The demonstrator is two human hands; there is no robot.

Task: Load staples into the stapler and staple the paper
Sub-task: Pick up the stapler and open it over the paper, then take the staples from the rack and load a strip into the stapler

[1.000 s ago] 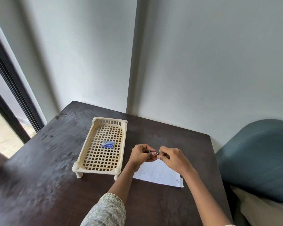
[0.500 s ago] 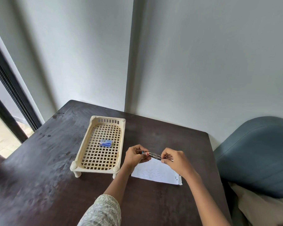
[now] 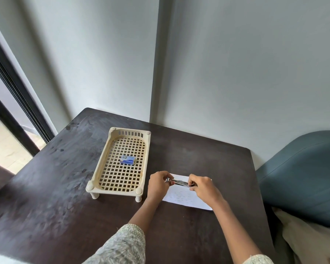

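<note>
A small metal stapler [image 3: 178, 182] is held between both hands just above a white printed paper [image 3: 181, 197] on the dark table. My left hand [image 3: 158, 184] grips its left end. My right hand [image 3: 203, 187] pinches its right end, where a thin metal part is drawn out of the body. A small blue staple box [image 3: 127, 160] lies in the middle of the cream lattice tray [image 3: 101, 168], to the left of my hands.
The dark wooden table [image 3: 55, 197] stands in a wall corner. A blue-grey chair [image 3: 303, 174] is close to its right edge. A dark window frame [image 3: 17, 103] runs along the left.
My hands have moved apart, the right one drawing the metal part out of the stapler toward the right. The view has shifted slightly.
</note>
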